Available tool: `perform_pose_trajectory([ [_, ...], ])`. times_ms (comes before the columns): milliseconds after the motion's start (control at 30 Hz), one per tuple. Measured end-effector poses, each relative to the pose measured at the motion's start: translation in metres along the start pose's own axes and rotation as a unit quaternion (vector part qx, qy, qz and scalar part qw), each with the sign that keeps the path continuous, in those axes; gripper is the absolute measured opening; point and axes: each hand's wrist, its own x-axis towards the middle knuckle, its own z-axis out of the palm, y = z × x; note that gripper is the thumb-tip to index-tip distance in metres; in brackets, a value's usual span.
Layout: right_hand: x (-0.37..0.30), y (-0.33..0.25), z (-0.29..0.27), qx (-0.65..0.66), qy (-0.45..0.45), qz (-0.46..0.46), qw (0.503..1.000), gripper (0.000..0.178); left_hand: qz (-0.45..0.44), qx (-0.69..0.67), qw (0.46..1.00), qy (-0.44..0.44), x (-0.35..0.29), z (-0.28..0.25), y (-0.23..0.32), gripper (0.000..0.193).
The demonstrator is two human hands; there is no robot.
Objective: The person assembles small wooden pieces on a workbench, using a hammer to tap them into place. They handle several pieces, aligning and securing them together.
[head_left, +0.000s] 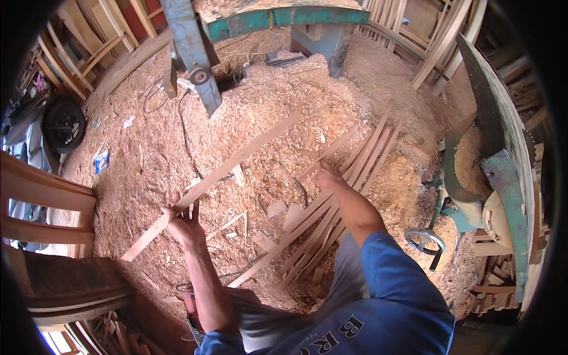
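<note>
A long, flat wooden strip (242, 155) slants across the middle of the floor, raised above the shavings. My left hand (184, 223) is closed round it near its lower left end, with the thumb and fingers on its edges. To the right, my right hand (329, 176) is closed on a shorter-looking wooden strip (344, 141); the hand covers part of that strip. Beneath and beside my right forearm lies a loose bundle of long wooden strips (313, 236), all slanting the same way, some overlapping.
Wood shavings (148, 195) cover the floor. A green and blue machine (284, 22) stands ahead, and another green machine (467, 201) with a handwheel (425, 241) is at the right. A motorbike wheel (64, 126) and wooden frame (50, 204) are left. A cable (186, 142) crosses the shavings.
</note>
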Motion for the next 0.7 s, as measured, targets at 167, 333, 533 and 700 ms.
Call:
perform_pose_trajectory([
  [167,0.041,0.025,0.043,-0.030,0.077,-0.005,0.997,0.068,-0.033,-0.054,0.996,-0.062,0.009,-0.008,-0.001,0.053],
  [333,0.086,0.015,0.052,-0.156,0.155,0.016,0.975,0.055,-0.101,-0.085,0.991,-0.029,0.020,-0.014,-0.008,0.053],
  [533,0.021,-0.006,-0.002,-0.135,0.112,-0.136,0.975,0.034,-0.251,-0.169,0.953,0.000,0.026,-0.024,-0.008,0.047],
  [700,-0.015,-0.004,-0.094,0.099,0.287,-0.180,0.936,0.021,-0.268,-0.237,0.931,-0.075,0.025,-0.019,0.009,0.036],
])
